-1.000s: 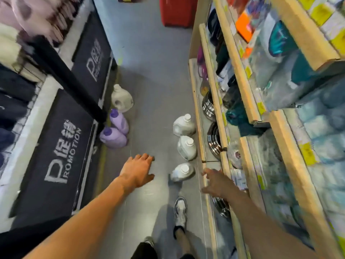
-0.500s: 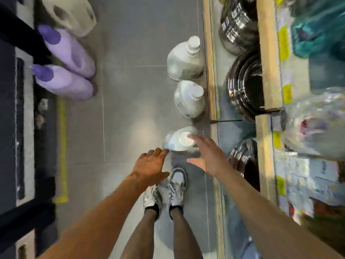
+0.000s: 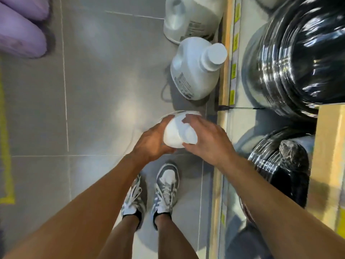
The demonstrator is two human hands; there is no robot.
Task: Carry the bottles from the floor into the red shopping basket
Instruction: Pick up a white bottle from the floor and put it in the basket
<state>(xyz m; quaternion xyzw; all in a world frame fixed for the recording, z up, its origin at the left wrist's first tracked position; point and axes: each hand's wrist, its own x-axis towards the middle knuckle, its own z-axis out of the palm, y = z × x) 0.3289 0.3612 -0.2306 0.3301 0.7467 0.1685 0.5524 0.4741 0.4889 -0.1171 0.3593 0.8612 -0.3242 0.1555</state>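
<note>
A white bottle (image 3: 176,132) stands on the grey floor just ahead of my feet, and both hands hold it. My left hand (image 3: 151,142) grips its left side, my right hand (image 3: 207,141) curls over its top and right side. Two more white bottles stand beyond it along the shelf base: the middle bottle (image 3: 196,71) with a round white cap, and the far bottle (image 3: 190,17). Two purple bottles (image 3: 22,28) lie at the upper left. The red shopping basket is out of view.
A wooden shelf edge (image 3: 224,94) runs down the right side, with stacks of shiny black bowls (image 3: 295,58) on the lowest shelf. My two sneakers (image 3: 153,191) stand below the hands. A yellow floor line (image 3: 5,146) runs along the left edge.
I have bent much lower over the floor. Both hands went forward and closed around the nearest white bottle, which they were only approaching before.
</note>
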